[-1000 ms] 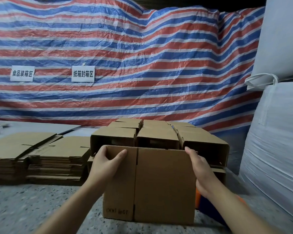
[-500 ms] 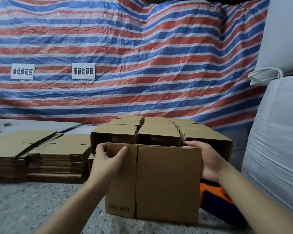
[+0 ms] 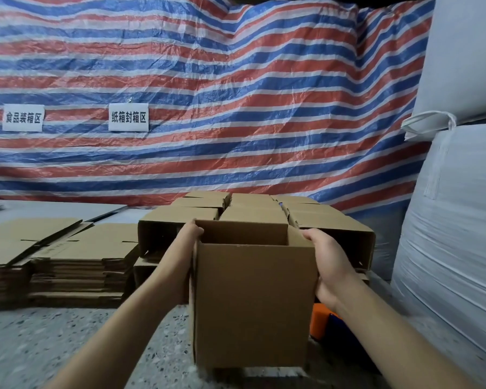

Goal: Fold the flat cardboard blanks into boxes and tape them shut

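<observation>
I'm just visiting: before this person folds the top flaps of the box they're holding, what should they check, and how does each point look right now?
1. Box squared up into an open tube: ok, the top shows a rectangular opening.
2. Both hands holding it: ok, left hand grips the left top edge, right hand the right side.
3. Bottom flaps closed and taped: cannot tell, the underside is hidden.
4. Tape dispenser within reach: ok, an orange and blue tool lies just right of the box.
5. Space ahead: not ok, finished boxes stand right behind it.
</observation>
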Motion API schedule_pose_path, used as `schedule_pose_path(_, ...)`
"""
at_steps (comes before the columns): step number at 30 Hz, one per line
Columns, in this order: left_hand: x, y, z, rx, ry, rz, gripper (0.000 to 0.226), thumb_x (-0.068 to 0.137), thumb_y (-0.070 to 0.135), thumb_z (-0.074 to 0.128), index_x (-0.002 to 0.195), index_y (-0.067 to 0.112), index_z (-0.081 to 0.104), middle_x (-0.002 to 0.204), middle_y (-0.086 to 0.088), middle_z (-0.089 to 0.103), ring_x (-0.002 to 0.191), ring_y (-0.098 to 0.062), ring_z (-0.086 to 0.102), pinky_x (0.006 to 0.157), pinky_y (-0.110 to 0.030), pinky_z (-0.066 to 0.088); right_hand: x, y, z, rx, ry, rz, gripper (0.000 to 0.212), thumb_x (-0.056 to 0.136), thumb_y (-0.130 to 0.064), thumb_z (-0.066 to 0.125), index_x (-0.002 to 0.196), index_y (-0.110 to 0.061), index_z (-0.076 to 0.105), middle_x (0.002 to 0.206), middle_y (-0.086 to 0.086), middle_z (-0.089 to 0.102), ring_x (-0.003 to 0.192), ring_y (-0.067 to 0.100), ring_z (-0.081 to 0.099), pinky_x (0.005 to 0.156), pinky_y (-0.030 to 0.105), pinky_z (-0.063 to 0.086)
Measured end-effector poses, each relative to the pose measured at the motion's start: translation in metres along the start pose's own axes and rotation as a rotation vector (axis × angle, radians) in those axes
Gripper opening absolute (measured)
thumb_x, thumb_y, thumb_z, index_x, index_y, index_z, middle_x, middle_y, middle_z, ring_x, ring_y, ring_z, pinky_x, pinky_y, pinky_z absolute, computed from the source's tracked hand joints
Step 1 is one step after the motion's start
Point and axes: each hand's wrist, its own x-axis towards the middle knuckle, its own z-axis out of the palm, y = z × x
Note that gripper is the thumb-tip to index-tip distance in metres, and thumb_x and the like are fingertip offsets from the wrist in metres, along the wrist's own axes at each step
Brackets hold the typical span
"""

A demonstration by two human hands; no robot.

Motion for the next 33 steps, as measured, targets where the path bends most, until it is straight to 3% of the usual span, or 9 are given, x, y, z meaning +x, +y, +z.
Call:
schedule_pose_path(4, -0.007, -0.013, -0.009, -0.142, -0.148, -0.089, 0.028, 0.091, 0.043, 0.046, 0.095, 0.028, 0.069, 0.078, -0.010, 0.070, 0.064, -0.021, 0.068, 0.064, -0.036, 0.055, -0.005, 0.012, 0.014, -0.026, 0.128, -0.005, 0.044, 0.106, -0.042, 0.035, 0.112, -0.014, 0.069, 0.105, 0.013, 0.073, 0.101, 0.026, 0.068, 0.083, 0.041, 0.055)
schedule_pose_path(10, -0.001, -0.028, -0.008, -0.126, -0.156, -0.052, 0.036, 0.094, 0.043, 0.042, 0.096, 0.016, 0.067, 0.072, -0.009, 0.071, 0.059, -0.018, 0.068, 0.051, -0.029, 0.055, -0.003, 0.024, 0.004, 0.124, 0.155, 0.093, 0.050, 0.105, -0.051, 0.034, 0.102, -0.017, 0.071, 0.075, 0.005, 0.077, 0.070, 0.019, 0.074, 0.055, 0.030, 0.053)
schedule_pose_path(13, -0.001, -0.033, -0.007, -0.121, -0.147, -0.062, 0.050, 0.092, 0.058, 0.044, 0.090, 0.019, 0.075, 0.081, -0.009, 0.074, 0.067, -0.020, 0.072, 0.056, -0.029, 0.056, -0.002, 0.025, -0.004, 0.202, 0.196, 0.156, 0.051, 0.104, -0.051, 0.038, 0.106, -0.014, 0.072, 0.078, 0.011, 0.076, 0.076, 0.026, 0.073, 0.063, 0.036, 0.051)
schedule_pose_path(16, -0.005, -0.044, -0.004, -0.131, -0.106, -0.034, 0.067, 0.086, 0.077, 0.032, 0.107, 0.029, 0.073, 0.102, -0.008, 0.075, 0.092, -0.021, 0.073, 0.075, -0.036, 0.054, -0.004, 0.038, -0.007, 0.195, 0.195, 0.213, 0.056, 0.104, -0.047, 0.043, 0.079, -0.015, 0.081, 0.073, 0.014, 0.075, 0.059, 0.025, 0.073, 0.060, 0.034, 0.052)
schedule_pose_path(18, -0.009, -0.051, -0.001, -0.169, -0.050, -0.058, 0.071, 0.082, 0.080, 0.032, 0.110, 0.028, 0.072, 0.103, -0.009, 0.075, 0.093, -0.023, 0.073, 0.073, -0.034, 0.055, -0.007, 0.046, -0.005, 0.198, 0.192, 0.260, 0.053, 0.102, -0.046, 0.046, 0.079, -0.014, 0.081, 0.071, 0.015, 0.074, 0.054, 0.026, 0.071, 0.054, 0.033, 0.053)
schedule_pose_path(21, -0.007, -0.053, 0.000, -0.221, -0.019, -0.102, 0.060, 0.091, 0.068, 0.041, 0.081, 0.024, 0.080, 0.085, -0.009, 0.076, 0.073, -0.022, 0.074, 0.057, -0.029, 0.056, -0.009, 0.046, 0.002, 0.213, 0.203, 0.265, 0.050, 0.102, -0.050, 0.044, 0.097, -0.011, 0.074, 0.068, 0.015, 0.072, 0.051, 0.027, 0.069, 0.048, 0.031, 0.053)
schedule_pose_path(23, -0.002, -0.053, -0.003, -0.235, 0.003, -0.108, 0.048, 0.094, 0.053, 0.051, 0.070, 0.022, 0.079, 0.073, -0.008, 0.074, 0.060, -0.020, 0.072, 0.048, -0.026, 0.053, -0.007, 0.045, 0.006, 0.223, 0.208, 0.231, 0.055, 0.103, -0.052, 0.040, 0.091, -0.015, 0.078, 0.069, 0.014, 0.073, 0.052, 0.026, 0.069, 0.046, 0.030, 0.053)
schedule_pose_path(26, -0.001, -0.054, -0.002, -0.238, 0.013, -0.081, 0.038, 0.092, 0.042, 0.058, 0.067, 0.022, 0.078, 0.069, -0.008, 0.073, 0.055, -0.018, 0.070, 0.044, -0.024, 0.052, -0.005, 0.052, 0.008, 0.331, 0.210, 0.268, 0.064, 0.101, -0.054, 0.043, 0.064, -0.016, 0.080, 0.063, 0.012, 0.072, 0.047, 0.025, 0.068, 0.041, 0.028, 0.052)
schedule_pose_path(33, -0.008, -0.054, 0.001, -0.238, -0.030, -0.093, 0.043, 0.093, 0.033, 0.056, 0.057, 0.022, 0.076, 0.061, -0.005, 0.070, 0.049, -0.015, 0.066, 0.041, -0.024, 0.049, -0.004, 0.059, 0.008, 0.446, 0.188, 0.269, 0.066, 0.094, -0.064, 0.044, 0.066, -0.017, 0.081, 0.074, 0.014, 0.076, 0.056, 0.027, 0.073, 0.045, 0.032, 0.055)
